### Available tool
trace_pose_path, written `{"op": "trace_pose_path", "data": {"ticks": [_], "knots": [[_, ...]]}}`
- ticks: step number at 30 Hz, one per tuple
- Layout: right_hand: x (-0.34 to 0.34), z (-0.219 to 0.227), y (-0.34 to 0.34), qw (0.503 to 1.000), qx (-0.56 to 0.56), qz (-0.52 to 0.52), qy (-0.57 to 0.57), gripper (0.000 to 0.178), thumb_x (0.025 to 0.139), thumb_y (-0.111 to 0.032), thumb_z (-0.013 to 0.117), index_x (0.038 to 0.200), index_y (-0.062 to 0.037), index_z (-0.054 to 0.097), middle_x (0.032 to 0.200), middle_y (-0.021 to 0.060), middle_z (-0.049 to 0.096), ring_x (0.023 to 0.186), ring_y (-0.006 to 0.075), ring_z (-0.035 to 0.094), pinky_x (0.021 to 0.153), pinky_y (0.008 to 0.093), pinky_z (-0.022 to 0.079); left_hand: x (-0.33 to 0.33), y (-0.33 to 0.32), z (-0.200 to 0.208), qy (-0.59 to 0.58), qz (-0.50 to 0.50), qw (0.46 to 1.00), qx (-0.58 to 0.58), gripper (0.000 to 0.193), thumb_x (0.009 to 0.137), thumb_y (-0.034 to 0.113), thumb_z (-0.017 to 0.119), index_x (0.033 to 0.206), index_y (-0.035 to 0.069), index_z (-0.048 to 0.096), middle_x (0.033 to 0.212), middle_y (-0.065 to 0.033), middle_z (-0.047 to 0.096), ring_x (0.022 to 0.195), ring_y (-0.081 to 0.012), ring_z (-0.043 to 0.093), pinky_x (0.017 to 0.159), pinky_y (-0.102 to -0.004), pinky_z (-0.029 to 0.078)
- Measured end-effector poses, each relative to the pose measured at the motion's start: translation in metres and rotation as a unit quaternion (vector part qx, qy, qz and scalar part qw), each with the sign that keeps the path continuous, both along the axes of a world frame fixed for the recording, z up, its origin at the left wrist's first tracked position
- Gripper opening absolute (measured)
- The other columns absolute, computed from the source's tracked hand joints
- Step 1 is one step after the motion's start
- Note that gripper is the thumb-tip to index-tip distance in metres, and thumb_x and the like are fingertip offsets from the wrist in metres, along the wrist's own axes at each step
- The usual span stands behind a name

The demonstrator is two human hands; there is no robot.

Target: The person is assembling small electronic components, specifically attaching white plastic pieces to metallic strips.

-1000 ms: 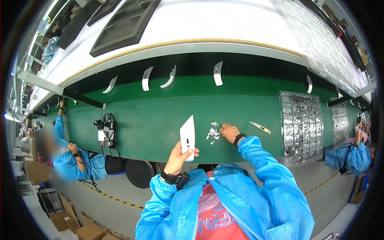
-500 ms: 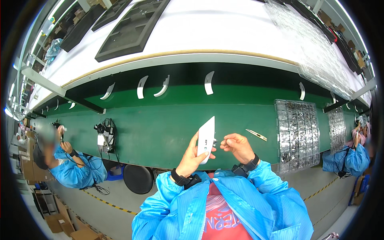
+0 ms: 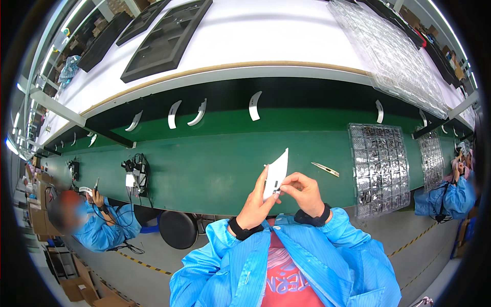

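My left hand (image 3: 254, 205) is closed around a thin white plastic shell (image 3: 277, 171), tilted with its pointed end up. Small dark openings show on the shell's face near its lower part. The thumb and forefinger of my right hand (image 3: 306, 194) are pinched together against the shell's lower right edge. What they pinch there is too small to make out. A pair of tweezers (image 3: 325, 169) lies on the green bench beyond my right hand.
A clear compartment tray (image 3: 379, 171) with small dark parts lies to the right. White curved pieces (image 3: 254, 106) stand along the bench's back, under a white shelf (image 3: 276, 38). Black equipment with cables (image 3: 137, 174) sits left. Co-workers in blue (image 3: 115, 225) are on both sides.
My right hand has come left, from beside the shell onto its edge. The shell has shifted slightly right and turned in my left hand. The left co-worker has moved.
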State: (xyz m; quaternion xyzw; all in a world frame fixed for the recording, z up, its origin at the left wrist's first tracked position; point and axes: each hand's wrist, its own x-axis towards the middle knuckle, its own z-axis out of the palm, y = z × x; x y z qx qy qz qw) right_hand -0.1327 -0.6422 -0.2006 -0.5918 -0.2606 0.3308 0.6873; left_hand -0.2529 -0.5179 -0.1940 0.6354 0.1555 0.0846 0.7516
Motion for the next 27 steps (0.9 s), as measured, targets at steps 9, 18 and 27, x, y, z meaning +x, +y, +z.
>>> {"op": "trace_pose_path", "data": {"ticks": [9,18,27], "knots": [[-0.005,0.015,0.002,0.987,-0.05,-0.03,-0.151,0.009,0.079,0.002,0.068,0.087,0.0013,0.065,0.088,0.0063,0.06,0.072,0.0124,0.063,0.061,0.0227,0.05,-0.001,-0.005,0.006,0.02,0.002,0.998,0.053,0.072,0.091,0.005,0.053,0.149,0.006,0.01,0.112,-0.0125,0.059,0.086,-0.0161,0.064,0.077,-0.0303,0.052],[-0.011,0.019,-0.002,0.965,-0.103,-0.051,-0.236,0.027,0.075,-0.003,0.073,0.1,-0.0006,0.062,0.089,0.0057,0.057,0.079,0.0134,0.059,0.067,0.0253,0.051,-0.006,-0.011,0.009,0.019,0.026,0.999,0.043,0.063,0.093,0.007,0.051,0.148,0.005,0.02,0.113,-0.0114,0.058,0.084,-0.0155,0.063,0.075,-0.0301,0.053],[-0.012,0.009,0.0,0.996,0.014,-0.058,0.063,0.061,0.08,-0.003,0.069,0.13,-0.0006,0.034,0.108,0.0127,0.06,0.099,0.0194,0.061,0.075,0.0311,0.052,-0.005,-0.009,0.006,0.006,0.006,0.999,0.046,0.062,0.092,0.005,0.051,0.147,0.005,0.024,0.118,-0.011,0.058,0.085,-0.0145,0.062,0.073,-0.0293,0.054]]}}
